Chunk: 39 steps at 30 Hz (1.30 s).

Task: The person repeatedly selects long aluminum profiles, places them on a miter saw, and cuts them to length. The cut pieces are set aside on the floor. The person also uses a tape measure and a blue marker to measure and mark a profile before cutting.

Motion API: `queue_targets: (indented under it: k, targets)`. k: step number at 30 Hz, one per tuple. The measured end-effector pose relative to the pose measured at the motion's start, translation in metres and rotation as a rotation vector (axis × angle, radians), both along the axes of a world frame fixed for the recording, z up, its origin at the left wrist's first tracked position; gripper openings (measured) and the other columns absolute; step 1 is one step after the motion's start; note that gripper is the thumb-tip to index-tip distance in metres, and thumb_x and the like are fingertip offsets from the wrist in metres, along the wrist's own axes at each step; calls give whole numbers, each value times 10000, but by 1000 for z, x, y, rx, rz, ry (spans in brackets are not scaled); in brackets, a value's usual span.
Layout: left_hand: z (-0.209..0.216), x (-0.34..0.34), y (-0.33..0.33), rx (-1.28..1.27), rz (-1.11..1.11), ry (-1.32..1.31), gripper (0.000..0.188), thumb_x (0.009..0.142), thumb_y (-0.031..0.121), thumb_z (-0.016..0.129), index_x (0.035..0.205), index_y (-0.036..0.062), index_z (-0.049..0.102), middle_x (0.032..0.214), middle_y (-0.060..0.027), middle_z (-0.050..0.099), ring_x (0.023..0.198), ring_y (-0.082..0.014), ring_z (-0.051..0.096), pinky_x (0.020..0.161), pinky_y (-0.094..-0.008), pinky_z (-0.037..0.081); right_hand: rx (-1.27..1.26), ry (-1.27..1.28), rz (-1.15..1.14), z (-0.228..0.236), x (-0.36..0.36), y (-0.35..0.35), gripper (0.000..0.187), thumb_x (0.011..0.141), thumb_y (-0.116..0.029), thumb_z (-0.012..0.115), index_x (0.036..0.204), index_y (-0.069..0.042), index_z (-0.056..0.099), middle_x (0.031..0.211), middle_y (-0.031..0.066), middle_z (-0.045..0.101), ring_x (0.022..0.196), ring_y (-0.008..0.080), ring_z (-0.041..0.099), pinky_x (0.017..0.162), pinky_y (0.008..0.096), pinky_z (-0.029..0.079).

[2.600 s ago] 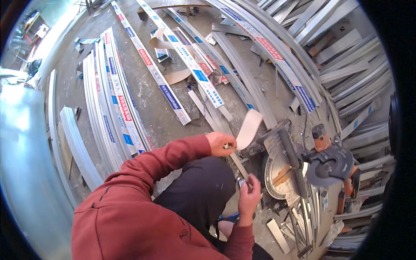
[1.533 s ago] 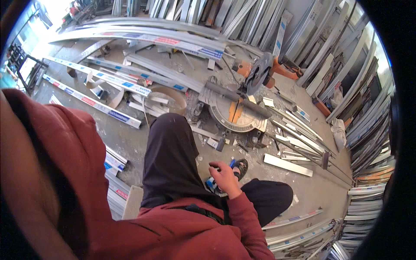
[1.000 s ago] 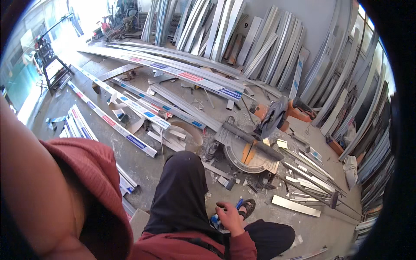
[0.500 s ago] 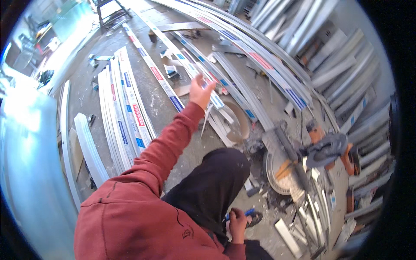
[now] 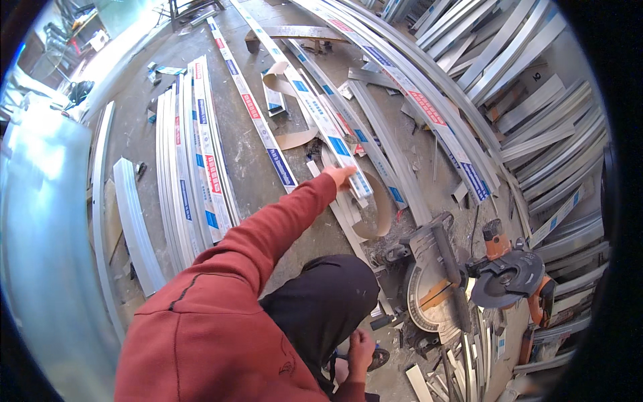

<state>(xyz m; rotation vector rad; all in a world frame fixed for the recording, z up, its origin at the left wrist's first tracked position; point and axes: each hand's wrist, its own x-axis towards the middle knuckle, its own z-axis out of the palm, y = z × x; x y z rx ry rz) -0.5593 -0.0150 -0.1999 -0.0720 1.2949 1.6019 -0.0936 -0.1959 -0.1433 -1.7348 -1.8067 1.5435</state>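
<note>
My left hand (image 5: pixel 340 176), at the end of a red sleeve, is closed around the near end of a long metal profile (image 5: pixel 320 119) wrapped in white and blue film. The fingers are partly hidden by the profile. Low in the picture, my right hand (image 5: pixel 362 346) is closed near my knee; whatever it may hold is hidden. A curl of brown strip (image 5: pixel 382 213) lies under the profile's near end. A miter saw stands to the right of that end, with its round base (image 5: pixel 423 289) and its dark, orange-handled head (image 5: pixel 508 280).
More film-wrapped profiles (image 5: pixel 209 151) lie in a bundle at left, and a long row (image 5: pixel 418 100) runs along the right. Stacked profiles (image 5: pixel 556 144) lean at the right wall. Narrow offcuts (image 5: pixel 462 365) litter the floor below the saw. A pale bluish sheet (image 5: pixel 47 228) stands far left.
My left hand was held over the profile with fingers apart; it has come nearer and closed on the profile's end. The whole view has shifted slightly. My right hand stays low and closed.
</note>
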Motion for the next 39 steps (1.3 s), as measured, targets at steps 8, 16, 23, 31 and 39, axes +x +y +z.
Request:
queue_targets:
  k: [8, 16, 23, 31, 39]
  targets:
    - [-5, 128, -81, 123, -711, -147, 391, 892, 271, 726, 1195, 38, 640, 1107, -104, 708, 911, -229, 697, 767, -339, 547, -186, 745, -458, 45, -116, 69, 371, 996, -284, 565, 1248, -13, 549, 1035, 81, 659, 820, 168, 638, 699, 313, 522]
    - [63, 120, -98, -28, -1280, 730, 380, 850, 419, 730, 914, 46, 760, 788, -64, 716, 737, -119, 648, 685, -317, 527, -177, 679, -711, 7, -72, 77, 237, 951, -205, 641, 1094, -22, 591, 884, 34, 645, 734, 139, 635, 625, 280, 524]
    - [72, 62, -57, 251, -1026, 2004, 769, 590, 272, 861, 1291, 146, 573, 1315, -124, 562, 1307, -322, 455, 1127, -555, 268, 28, 560, -1091, -11, 101, 57, 144, 950, -179, 632, 1024, -57, 617, 825, 32, 632, 684, 143, 604, 596, 285, 520]
    - [5, 66, -27, 197, -1187, 2107, 456, 554, 189, 841, 971, 130, 664, 940, -81, 655, 969, -298, 602, 922, -451, 412, 220, 836, -1665, -32, 236, 25, 241, 950, -303, 637, 1054, -87, 608, 917, 37, 641, 801, 174, 594, 718, 343, 509]
    - [17, 190, -31, 435, -1528, 1835, 605, 587, 184, 824, 1162, 155, 639, 1094, -77, 642, 1116, -291, 563, 1025, -474, 360, -111, 903, -1449, -75, 161, 41, 227, 962, -326, 629, 1016, -106, 627, 852, 42, 666, 694, 181, 621, 617, 333, 534]
